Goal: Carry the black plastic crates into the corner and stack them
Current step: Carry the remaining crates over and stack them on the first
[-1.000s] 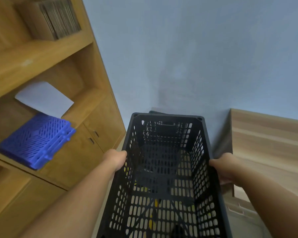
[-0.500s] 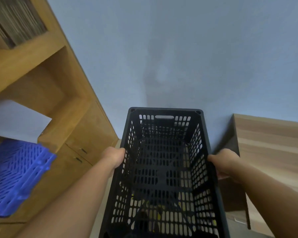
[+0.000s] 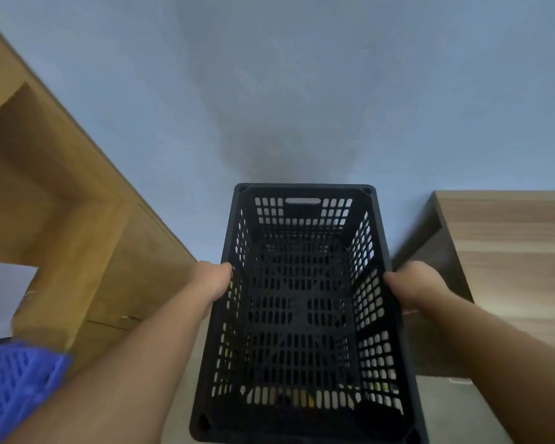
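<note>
I look down into a black plastic crate with perforated walls, held in front of me between both hands. My left hand grips its left long rim and my right hand grips its right long rim. The crate's far end nearly meets the blue-grey wall. It fills the narrow gap between the wooden shelf unit and the wooden cabinet. Whatever lies beneath the crate is mostly hidden; only dark and yellowish bits show through the holes.
A tall wooden shelf unit with lower doors stands on the left. A blue perforated plastic piece lies on its shelf at lower left. A wood-grain cabinet stands on the right. Grey floor shows at lower right.
I have moved closer to the wall with the crate still in both hands. The shelf unit slid left and the second crate's rim behind it is no longer visible.
</note>
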### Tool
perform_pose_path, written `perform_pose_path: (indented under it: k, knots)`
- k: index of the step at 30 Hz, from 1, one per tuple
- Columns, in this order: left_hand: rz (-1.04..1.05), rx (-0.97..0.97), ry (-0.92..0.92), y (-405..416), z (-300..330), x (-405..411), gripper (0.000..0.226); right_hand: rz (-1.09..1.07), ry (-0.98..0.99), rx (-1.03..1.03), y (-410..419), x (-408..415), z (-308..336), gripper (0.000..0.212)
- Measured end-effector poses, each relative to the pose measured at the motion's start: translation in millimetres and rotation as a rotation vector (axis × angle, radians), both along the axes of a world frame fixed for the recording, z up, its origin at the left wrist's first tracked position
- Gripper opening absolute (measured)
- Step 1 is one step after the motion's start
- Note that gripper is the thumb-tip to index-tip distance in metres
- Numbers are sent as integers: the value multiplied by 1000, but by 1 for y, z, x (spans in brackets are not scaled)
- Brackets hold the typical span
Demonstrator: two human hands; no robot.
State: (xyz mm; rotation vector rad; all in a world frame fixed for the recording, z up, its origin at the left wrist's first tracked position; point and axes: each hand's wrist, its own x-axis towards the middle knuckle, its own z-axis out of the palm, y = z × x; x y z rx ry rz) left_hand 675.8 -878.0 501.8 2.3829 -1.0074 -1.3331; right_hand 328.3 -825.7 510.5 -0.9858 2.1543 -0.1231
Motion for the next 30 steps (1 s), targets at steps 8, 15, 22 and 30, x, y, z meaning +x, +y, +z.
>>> perform_pose_path:
  k: [8,15,22,30]
  knots:
    - [-55,9,-38,-42,-24,9,33,17,57,-7,-37,14,-22,35]
    - [-76,-17,-47,-65,-35,11,22,4,98,-42,-56,10,-35,35]
    - [-42,-72,-78,-56,-37,4,33,43,87,-64,-58,11,-39,35]
    - [-197,-111,-239,-47,-36,7,3,93,60,-52,-49,11,-40,22]
